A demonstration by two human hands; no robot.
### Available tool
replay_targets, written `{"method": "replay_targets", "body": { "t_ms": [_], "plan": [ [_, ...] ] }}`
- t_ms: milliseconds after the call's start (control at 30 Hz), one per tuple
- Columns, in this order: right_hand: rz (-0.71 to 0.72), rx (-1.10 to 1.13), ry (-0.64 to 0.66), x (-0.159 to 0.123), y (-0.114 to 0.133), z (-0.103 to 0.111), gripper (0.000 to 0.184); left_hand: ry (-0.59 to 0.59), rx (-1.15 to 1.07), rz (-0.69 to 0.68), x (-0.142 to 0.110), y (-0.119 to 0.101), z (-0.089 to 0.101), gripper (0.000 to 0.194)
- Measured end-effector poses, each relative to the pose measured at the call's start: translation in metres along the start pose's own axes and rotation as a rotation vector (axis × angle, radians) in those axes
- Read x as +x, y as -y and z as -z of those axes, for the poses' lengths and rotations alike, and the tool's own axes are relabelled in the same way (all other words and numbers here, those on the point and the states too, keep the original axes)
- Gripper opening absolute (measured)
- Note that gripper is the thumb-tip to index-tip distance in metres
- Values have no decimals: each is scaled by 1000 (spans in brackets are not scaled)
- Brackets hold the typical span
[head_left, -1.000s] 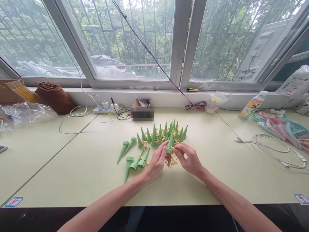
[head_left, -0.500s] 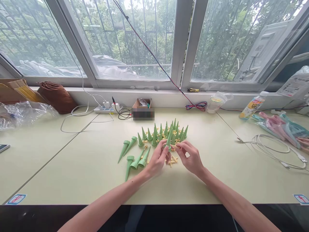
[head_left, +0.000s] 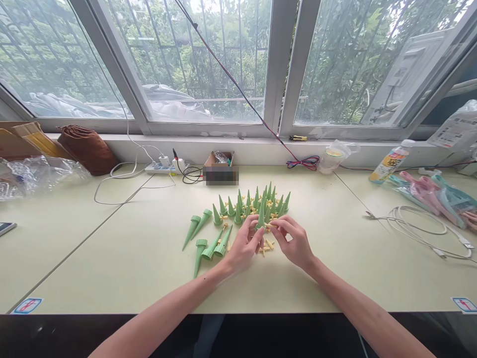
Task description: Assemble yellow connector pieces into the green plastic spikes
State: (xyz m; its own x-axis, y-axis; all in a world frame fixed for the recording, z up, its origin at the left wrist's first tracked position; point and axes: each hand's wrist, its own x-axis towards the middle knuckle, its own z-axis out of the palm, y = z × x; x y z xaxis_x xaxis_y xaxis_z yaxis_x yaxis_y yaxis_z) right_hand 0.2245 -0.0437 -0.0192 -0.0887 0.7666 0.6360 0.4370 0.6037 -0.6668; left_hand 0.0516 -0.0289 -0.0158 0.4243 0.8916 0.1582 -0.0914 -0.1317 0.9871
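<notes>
My left hand [head_left: 246,242] is closed around the base of a green plastic watering spike [head_left: 261,215], its point upward. My right hand [head_left: 293,239] pinches a small yellow plastic valve [head_left: 269,226] against the side of that spike; how deep it sits there is hidden by my fingers. Loose yellow valves [head_left: 267,247] lie on the table just below my hands. Behind them several green spikes [head_left: 238,214] stand point up among more yellow pieces. To the left, several other spikes [head_left: 200,253] lie on their sides, a few with yellow valves fitted.
The pale table [head_left: 122,268] has a power strip [head_left: 164,168] and a small cardboard box [head_left: 220,171] along its back. At right are a bottle [head_left: 391,163], a coiled white cable [head_left: 428,231] and bagged pink and teal items [head_left: 434,194]. Clear plastic wrap [head_left: 40,174] lies at left.
The held spike has shifted slightly down and its base has turned deeper into my left fingers. My right hand stays at its side with the yellow valve.
</notes>
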Motion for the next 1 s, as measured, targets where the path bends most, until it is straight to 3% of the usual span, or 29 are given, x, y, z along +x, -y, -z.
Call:
{"method": "replay_targets", "body": {
  "t_ms": [367,1000],
  "plan": [
    [15,-15,-24,0,0,0,16,-35,142,15,-2,-3,1,40],
    [-70,89,51,-3,-10,-3,18,42,176,-33,-1,-3,5,28]
  ]
}}
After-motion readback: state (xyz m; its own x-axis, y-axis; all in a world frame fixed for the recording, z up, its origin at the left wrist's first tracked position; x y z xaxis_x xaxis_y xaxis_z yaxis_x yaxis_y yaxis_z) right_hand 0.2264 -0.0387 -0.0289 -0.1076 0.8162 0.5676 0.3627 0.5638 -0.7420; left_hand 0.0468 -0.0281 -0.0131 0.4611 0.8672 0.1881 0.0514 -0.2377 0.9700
